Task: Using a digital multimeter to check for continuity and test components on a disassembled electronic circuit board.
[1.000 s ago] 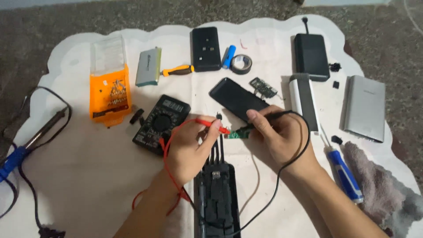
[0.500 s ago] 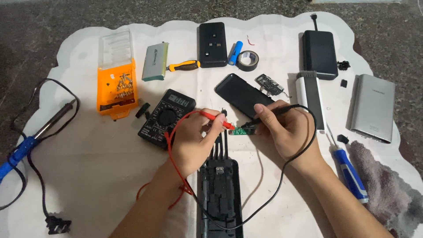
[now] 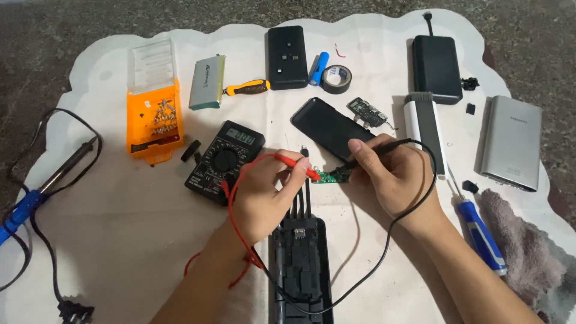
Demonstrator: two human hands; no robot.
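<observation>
So the small green circuit board sits on the white cloth right between both hands, long axis running left-right. Left hand pinches the red probe, tip on the board's left end; right hand grips the black probe from the right end. Exact contact points are too tiny to see, and the fingers cover part of the board.

Both hands, left and right, hover close together, fingers pinched, forearms angled inward.
</observation>
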